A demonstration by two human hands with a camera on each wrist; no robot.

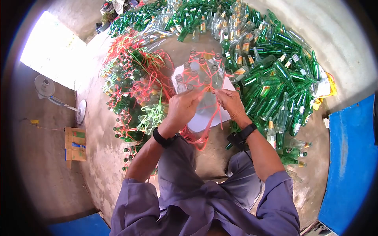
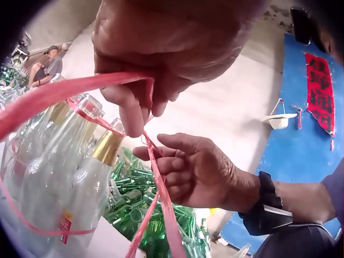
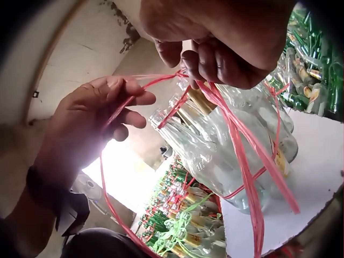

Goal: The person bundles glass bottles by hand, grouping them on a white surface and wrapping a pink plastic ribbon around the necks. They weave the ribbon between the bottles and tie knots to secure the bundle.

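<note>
Clear glass bottles (image 1: pixel 195 74) stand in a tight bundle on a white board (image 1: pixel 201 125), just beyond the person's knees. Red plastic twine (image 3: pixel 244 183) runs round their bodies and across their necks. Over the near side of the bundle the two hands nearly meet. The left hand (image 1: pixel 182 106) holds a strand that crosses its fingers, seen in the right wrist view. The right hand (image 1: pixel 231 103) pinches the twine where strands come together beside the bottle necks. Loose ends (image 2: pixel 167 215) hang down from there in the left wrist view.
Loose green and clear bottles (image 1: pixel 271 74) heap up at the right and back. Bottles tied with red and green twine (image 1: pixel 126 90) stand at the left. Farther left are a fan (image 1: pixel 46 87) and a cardboard box (image 1: pixel 75 143). Another person (image 2: pixel 51 67) sits in the background.
</note>
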